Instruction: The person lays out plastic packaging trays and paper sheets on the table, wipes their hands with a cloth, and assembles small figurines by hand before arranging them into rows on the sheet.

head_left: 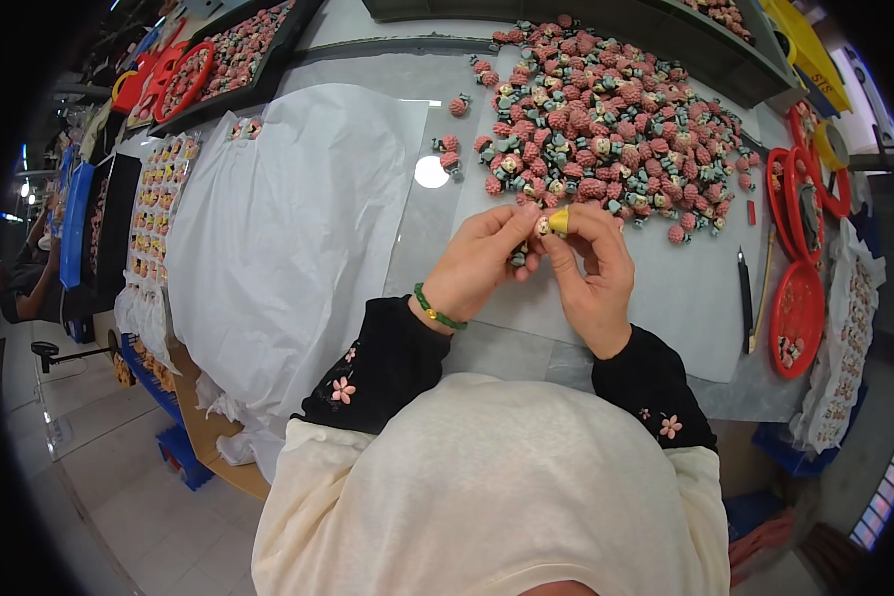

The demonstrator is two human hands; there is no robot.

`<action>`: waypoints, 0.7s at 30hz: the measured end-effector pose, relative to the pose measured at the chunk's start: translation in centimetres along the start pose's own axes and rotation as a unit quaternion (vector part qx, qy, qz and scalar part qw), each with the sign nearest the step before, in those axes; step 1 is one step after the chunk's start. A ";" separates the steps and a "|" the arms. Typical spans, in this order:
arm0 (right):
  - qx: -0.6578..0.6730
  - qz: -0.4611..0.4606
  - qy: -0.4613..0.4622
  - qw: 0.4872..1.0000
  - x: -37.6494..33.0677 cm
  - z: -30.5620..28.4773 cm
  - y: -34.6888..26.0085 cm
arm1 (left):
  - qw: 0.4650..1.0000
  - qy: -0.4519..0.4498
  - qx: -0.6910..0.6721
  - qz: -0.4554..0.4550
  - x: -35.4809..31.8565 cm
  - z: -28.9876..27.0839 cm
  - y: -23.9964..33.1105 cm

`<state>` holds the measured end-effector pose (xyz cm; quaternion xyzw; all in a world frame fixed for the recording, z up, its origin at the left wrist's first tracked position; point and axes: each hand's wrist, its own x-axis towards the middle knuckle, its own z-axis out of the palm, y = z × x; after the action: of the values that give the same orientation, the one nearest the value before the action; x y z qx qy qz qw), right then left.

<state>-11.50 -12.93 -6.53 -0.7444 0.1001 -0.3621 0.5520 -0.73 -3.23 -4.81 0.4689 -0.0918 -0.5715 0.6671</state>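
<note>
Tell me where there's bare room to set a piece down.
White sheet between the right hand and black pen-like tool, below the figurine pile; also the grey strip between the left hand and crumpled sheeting. Crowded: the pile; the red tray side.

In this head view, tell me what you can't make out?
- Figurine: partly hidden by the fingers of the left hand and right hand.
- Pile: its lower pieces are covered by those on top.
- Dark bin: cut off by the top edge.
- Pieces in the lowest red tray: too small for detail.
</note>
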 end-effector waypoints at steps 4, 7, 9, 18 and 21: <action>-0.046 0.042 0.009 0.998 -0.3 -0.6 0.5 | 0.999 0.020 0.009 0.045 0.2 -0.2 0.3; 0.114 0.139 0.007 0.984 -0.5 -0.7 0.8 | 0.995 0.005 0.047 0.092 0.2 0.0 0.5; 0.091 0.082 0.029 0.992 -0.5 -0.5 0.9 | 0.992 -0.007 0.027 0.120 0.1 0.2 0.7; 0.101 0.074 0.048 0.991 -0.4 -0.1 0.8 | 0.992 -0.040 -0.002 0.120 0.5 -0.5 0.5; 0.106 0.083 0.055 0.989 -0.4 0.0 0.7 | 0.994 -0.035 -0.014 0.107 0.4 -0.6 0.6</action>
<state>-11.58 -12.94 -7.28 -0.6497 0.1521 -0.3639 0.6498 0.15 -3.31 -4.87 0.4266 -0.1565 -0.5137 0.7277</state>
